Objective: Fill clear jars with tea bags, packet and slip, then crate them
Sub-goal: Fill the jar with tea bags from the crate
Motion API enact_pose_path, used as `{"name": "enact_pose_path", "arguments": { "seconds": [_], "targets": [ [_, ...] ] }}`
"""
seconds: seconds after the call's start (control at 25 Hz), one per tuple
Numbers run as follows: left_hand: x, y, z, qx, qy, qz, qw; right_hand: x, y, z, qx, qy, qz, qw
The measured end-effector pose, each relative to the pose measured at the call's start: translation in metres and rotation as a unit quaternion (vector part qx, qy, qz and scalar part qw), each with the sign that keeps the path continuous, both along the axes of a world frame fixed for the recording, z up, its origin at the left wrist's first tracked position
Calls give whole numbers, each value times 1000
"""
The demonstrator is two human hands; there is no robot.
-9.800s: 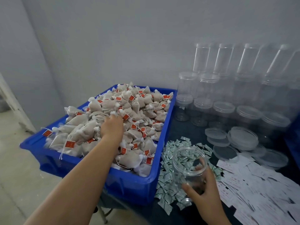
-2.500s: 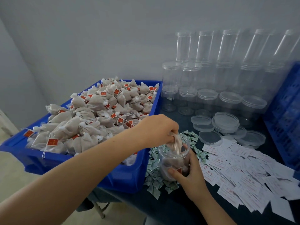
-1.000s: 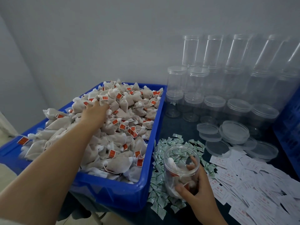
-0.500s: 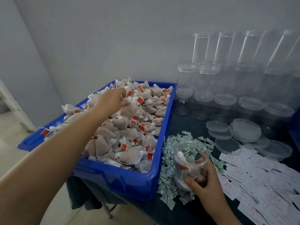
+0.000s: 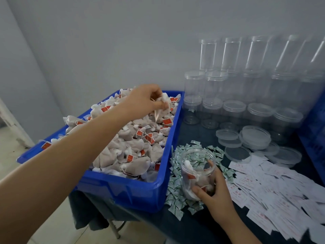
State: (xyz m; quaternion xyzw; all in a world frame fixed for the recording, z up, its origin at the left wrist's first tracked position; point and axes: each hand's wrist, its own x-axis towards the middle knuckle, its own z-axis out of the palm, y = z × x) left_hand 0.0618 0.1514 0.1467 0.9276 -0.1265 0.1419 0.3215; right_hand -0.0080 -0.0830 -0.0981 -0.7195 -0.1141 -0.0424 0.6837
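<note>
A: Where is the left hand sitting, and what is it doing?

B: It is reaching over the far end of the blue bin, and its fingertips are pinching a tea bag by the gathered top. The bag is hanging just above the heap of tea bags that is filling the bin.

A: And the right hand?

B: It is gripping the open clear jar, with the thumb across the lower front and the fingers curling round the far side. The jar is standing on the worktop, just beside the bin's right wall, on the scattered green-and-white packets. It is already holding a few tea bags with red tags.

A: What is lying around the jar?

B: Paper slips are spreading over the worktop to its right. Loose clear lids are lying behind the slips. Empty lidded jars are standing in stacked rows against the wall.
</note>
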Motion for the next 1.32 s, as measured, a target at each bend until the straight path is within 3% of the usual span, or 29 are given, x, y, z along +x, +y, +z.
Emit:
{"name": "enact_pose_path", "arguments": {
  "seconds": [0.12,0.48,0.88,1.08,1.2,1.32],
  "targets": [
    [-16,-28,-7,-42,40,-69,996,0,0,1,-9,2,2,1000],
    [-33,-72,-66,98,75,-157,980,-1,0,5,-17,-1,-15,1000],
    [-48,-94,-71,267,-13,-212,940,-5,-1,9,13,-31,-36,999],
    [-51,-97,-79,353,180,-295,870,-5,0,10,-5,-27,-27,999],
    [-43,-84,-73,255,140,-294,910,-6,0,9,-7,-18,-17,1000],
    [-23,-55,-67,144,47,-219,964,-6,0,9,-8,-11,-15,1000]
  ]
}}
